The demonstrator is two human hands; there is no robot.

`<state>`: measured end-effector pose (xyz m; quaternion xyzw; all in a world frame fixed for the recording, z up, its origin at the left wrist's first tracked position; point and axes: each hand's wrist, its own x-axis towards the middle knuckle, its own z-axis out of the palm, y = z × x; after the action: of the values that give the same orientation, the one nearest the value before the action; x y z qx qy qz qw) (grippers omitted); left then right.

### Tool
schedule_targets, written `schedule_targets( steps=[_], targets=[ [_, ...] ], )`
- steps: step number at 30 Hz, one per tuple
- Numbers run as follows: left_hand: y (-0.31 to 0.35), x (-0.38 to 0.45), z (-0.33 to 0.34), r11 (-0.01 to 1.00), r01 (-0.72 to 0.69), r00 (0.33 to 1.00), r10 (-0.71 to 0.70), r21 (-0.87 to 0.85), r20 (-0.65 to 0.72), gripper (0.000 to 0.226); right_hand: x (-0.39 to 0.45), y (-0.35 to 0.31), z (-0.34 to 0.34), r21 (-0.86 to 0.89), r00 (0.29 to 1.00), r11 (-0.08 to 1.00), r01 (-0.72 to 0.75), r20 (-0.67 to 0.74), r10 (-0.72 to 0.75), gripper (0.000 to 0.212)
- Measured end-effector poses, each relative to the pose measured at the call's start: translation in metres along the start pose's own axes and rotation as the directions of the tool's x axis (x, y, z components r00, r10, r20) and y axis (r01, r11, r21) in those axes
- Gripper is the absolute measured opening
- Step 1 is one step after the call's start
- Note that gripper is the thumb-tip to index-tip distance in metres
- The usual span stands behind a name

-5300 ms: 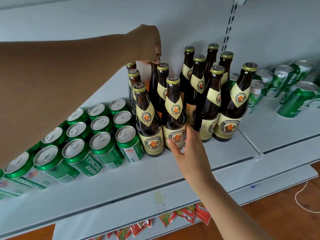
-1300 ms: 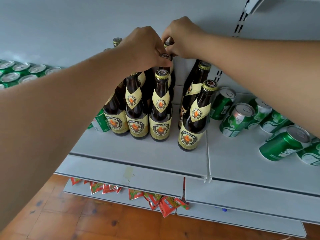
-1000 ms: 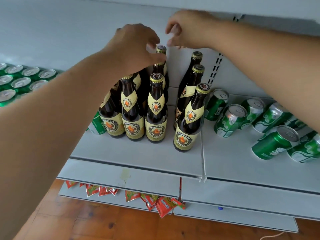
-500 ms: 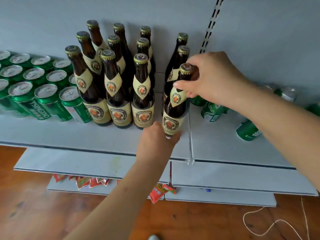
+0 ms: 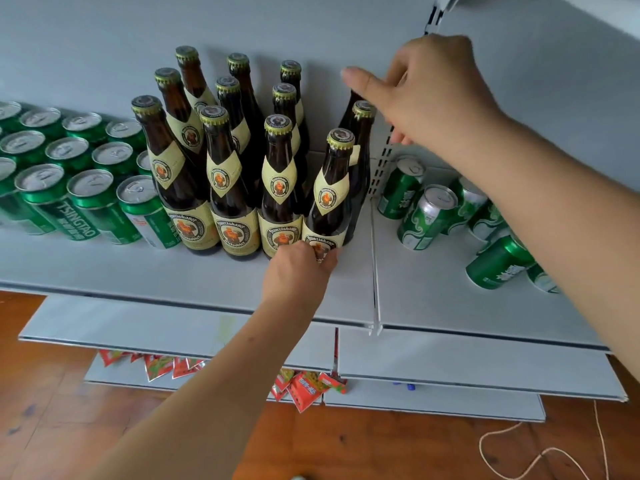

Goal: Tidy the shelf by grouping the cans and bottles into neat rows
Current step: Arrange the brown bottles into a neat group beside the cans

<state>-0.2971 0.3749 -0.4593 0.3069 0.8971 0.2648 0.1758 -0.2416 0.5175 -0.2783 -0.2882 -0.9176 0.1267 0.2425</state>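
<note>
Several brown beer bottles with cream labels stand in rows on the grey shelf (image 5: 433,299). My left hand (image 5: 298,271) curls its fingers round the base of the front right bottle (image 5: 332,188), which stands upright at the end of the front row. My right hand (image 5: 426,95) hovers above the bottle behind it (image 5: 362,133) with the thumb out and fingers loose, holding nothing. Upright green cans (image 5: 86,188) stand packed in rows left of the bottles. Loose green cans (image 5: 429,213) sit scattered on the right, and one can (image 5: 498,265) lies on its side.
A slotted upright (image 5: 381,168) and a seam split the shelf just right of the bottles. Lower shelves (image 5: 450,358) jut out below, with red snack packets (image 5: 304,386) hanging under them. A thin cord (image 5: 502,445) lies on the wooden floor.
My right hand has let go of the front right bottle's cap and lifted up and back. My left hand stays at that bottle's base, and the bottle now stands close against the front row.
</note>
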Motion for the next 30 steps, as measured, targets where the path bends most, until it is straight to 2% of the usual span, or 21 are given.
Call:
schedule_targets(
  steps=[2,5,8,12,18,21,25,27,28,30],
  targets=[
    [-0.001,-0.001,0.001,1.0,0.004,1.0,-0.004,0.006,-0.008,0.056,0.015,0.002,0.009,-0.121,0.995,0.992,-0.038,0.088,0.049,0.071],
    [0.0,-0.003,0.001,0.999,0.025,1.0,-0.025,0.04,-0.015,0.055,0.031,0.001,0.016,-0.257,0.97,0.966,0.034,0.241,0.03,0.051],
    [-0.001,-0.005,0.002,0.995,0.003,1.0,-0.001,0.105,-0.019,0.055,0.035,-0.001,0.012,-0.205,0.946,0.975,0.09,0.324,-0.019,0.041],
    [0.002,-0.003,0.002,0.993,0.006,1.0,-0.008,0.117,0.019,0.048,0.039,-0.003,0.014,-0.176,0.929,0.972,0.156,0.36,-0.084,0.034],
    [0.006,0.002,0.002,0.981,-0.003,0.999,-0.007,0.195,0.05,0.048,0.049,-0.005,0.02,-0.053,0.944,0.986,0.158,0.302,-0.135,0.026],
    [0.005,0.002,0.002,0.987,0.005,0.999,-0.012,0.159,0.045,0.051,0.051,-0.007,0.026,-0.047,0.94,0.985,0.166,0.309,-0.144,0.027],
    [0.001,-0.002,0.004,0.988,-0.02,1.0,0.021,0.155,-0.007,0.054,0.048,-0.005,0.026,-0.067,0.925,0.978,0.2,0.342,-0.165,0.032],
    [0.0,-0.003,0.006,0.987,-0.027,0.999,0.032,0.156,-0.031,0.055,0.047,-0.003,0.022,-0.035,0.922,0.985,0.171,0.358,-0.148,0.039],
    [0.0,-0.002,0.008,0.988,-0.023,0.999,0.029,0.152,-0.036,0.056,0.048,0.0,0.019,-0.004,0.934,0.99,0.138,0.332,-0.129,0.044],
    [-0.003,-0.001,0.012,0.989,-0.004,0.999,0.011,0.148,-0.046,0.056,0.054,0.009,0.016,0.003,0.979,0.993,0.115,0.172,-0.114,0.05]
  ],
)
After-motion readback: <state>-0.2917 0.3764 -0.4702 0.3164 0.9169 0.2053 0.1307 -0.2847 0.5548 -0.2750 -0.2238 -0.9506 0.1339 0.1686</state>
